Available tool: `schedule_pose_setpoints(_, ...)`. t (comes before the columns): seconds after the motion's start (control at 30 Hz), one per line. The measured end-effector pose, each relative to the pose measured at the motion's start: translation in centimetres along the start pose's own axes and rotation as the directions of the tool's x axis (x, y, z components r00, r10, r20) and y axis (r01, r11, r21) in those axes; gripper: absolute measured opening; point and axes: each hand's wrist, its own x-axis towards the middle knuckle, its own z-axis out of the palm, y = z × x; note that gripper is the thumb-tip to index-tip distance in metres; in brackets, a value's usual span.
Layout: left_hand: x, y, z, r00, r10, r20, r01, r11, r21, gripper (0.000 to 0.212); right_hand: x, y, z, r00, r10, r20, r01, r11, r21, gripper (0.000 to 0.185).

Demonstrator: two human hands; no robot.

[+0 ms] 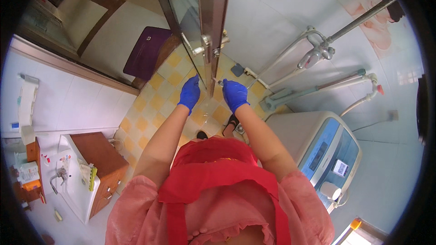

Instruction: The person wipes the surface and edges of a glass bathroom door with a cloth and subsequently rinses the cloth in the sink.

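Both my hands wear blue gloves. My left hand [189, 92] is curled on the left side of the open glass door [212, 17], close to its lower part. A gap seems to lie between that hand and the frame; whether its fingers hold anything is hidden. On the other side of the door, my right hand [235, 94] is closed around a small object [220, 83], whose pale tip points at the door edge. Its kind is too small to tell. Beyond my hands, a metal lever handle [205, 39] sits on the brown door frame.
To the right stands a washing machine [289, 132] with a white cup [329, 190] on top. A shower mixer [315, 52] and pipes line that wall. At left is a washbasin [76, 190] on a brown cabinet [98, 154]. A purple mat [146, 52] lies past the doorway.
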Motion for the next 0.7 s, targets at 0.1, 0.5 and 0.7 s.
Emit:
schedule_pose_setpoints(0.1,-2.1,0.9,-2.0,0.995,-0.093,0.039,0.091,0.995,0.042,0.036,-1.2,-0.1,1.1,1.000,0.002,-0.014,-0.002,1.000,-0.005,0.019)
schedule_pose_setpoints(0.5,-0.2,-1.6,-6.8,0.999,-0.050,-0.006,0.049,0.991,-0.124,0.028,0.0,-5.7,-0.6,0.997,-0.036,-0.067,0.031,0.996,-0.080,0.019)
schedule_pose_setpoints(0.7,2.8,-2.6,-8.0,0.978,-0.211,0.008,0.204,0.934,-0.295,0.028,1.5,-6.7,1.2,0.997,-0.059,0.046,0.065,0.987,-0.145,0.025)
